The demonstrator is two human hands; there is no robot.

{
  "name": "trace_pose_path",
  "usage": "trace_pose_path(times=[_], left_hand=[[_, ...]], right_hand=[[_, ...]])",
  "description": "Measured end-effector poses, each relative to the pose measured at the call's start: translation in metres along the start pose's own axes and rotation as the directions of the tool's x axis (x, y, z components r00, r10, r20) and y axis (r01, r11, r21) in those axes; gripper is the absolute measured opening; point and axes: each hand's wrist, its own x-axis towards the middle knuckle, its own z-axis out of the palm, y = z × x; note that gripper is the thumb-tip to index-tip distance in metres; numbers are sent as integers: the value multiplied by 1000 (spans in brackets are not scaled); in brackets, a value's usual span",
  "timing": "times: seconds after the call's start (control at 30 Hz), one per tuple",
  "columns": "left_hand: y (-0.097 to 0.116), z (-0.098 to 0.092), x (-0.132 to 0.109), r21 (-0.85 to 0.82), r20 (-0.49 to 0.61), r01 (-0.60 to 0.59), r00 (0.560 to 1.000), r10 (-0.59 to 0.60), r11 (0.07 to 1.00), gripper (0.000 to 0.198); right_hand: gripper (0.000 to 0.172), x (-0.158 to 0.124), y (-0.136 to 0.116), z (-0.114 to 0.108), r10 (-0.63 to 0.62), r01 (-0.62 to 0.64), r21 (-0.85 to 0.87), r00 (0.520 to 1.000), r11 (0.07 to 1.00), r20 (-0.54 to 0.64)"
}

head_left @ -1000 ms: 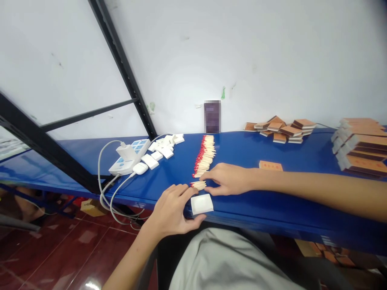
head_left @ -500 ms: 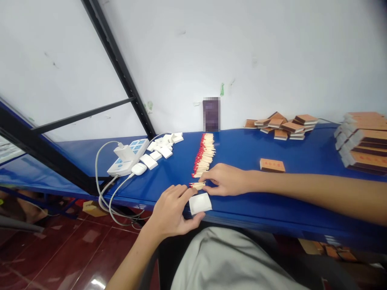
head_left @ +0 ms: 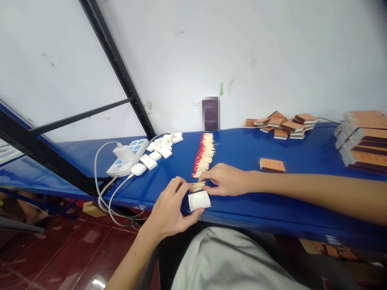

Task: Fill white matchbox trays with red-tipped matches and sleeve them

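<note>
A small bunch of matches (head_left: 198, 186) lies at the near end of a long row of red-headed matches (head_left: 204, 155) on the blue table. My right hand (head_left: 225, 179) has thumb and bent fingers closed around the bare ends of the bunch. On the other side, my left hand (head_left: 172, 207) has its curled fingertips against the red heads. Its thumb rests at the near edge of a white matchbox tray (head_left: 199, 200), which sits between thumb and forefinger, just below the bunch. The tray's inside cannot be made out clearly.
White trays (head_left: 148, 162) lie in a heap at left, beside a power strip (head_left: 123, 161) with cables. One matchbox (head_left: 272, 165) lies right of the row. Loose matchboxes (head_left: 284, 125) are piled behind it, and stacked packs (head_left: 365, 145) stand at far right. A black metal post (head_left: 121, 72) rises at left.
My left fingers have shifted slightly back and curled, now covering the match heads. The white tray has moved a little up and left. My right hand has stayed nearly still.
</note>
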Motion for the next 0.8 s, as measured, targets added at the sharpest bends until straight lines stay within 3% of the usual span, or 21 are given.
trace_pose_path(times=[0.2,0.8], left_hand=[[1,-3,2,-44,27,44,999,-43,998,43],[0,-5,4,-131,39,-4,999,9,991,35]], right_hand=[[22,0,-2,-1,6,-6,8,1000,1000,7],[20,0,-4,-3,9,-9,7,1000,1000,18]])
